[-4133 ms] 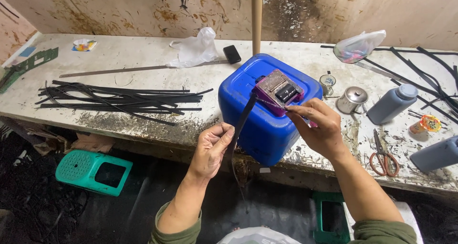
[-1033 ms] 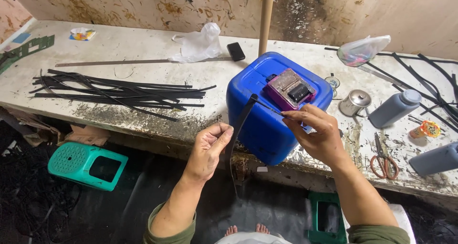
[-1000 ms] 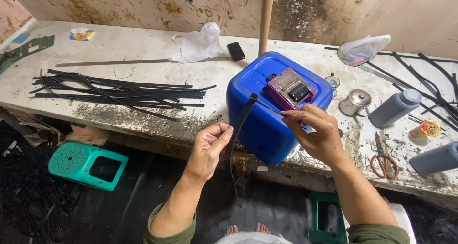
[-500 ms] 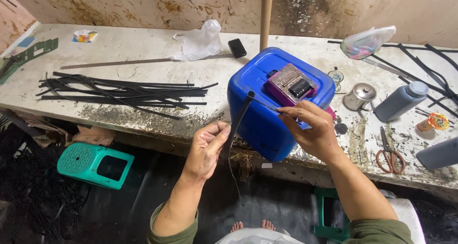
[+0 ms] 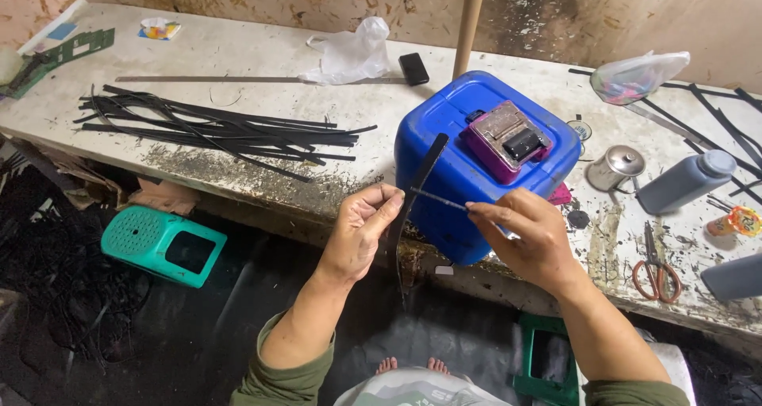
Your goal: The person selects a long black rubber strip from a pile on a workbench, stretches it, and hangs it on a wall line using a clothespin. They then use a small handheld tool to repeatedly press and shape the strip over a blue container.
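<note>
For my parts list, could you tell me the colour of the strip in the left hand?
Black; the strip shows clearly in the head view.

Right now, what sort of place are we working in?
Probably a small, rough craft workshop. A stained workbench carries a pile of black strips, scissors and grey bottles. The left hand pinches one black strip beside a blue plastic drum.

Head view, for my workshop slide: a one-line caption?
Left hand pinches a black strip; right hand applies a thin tool beside a blue jerrycan.
</note>
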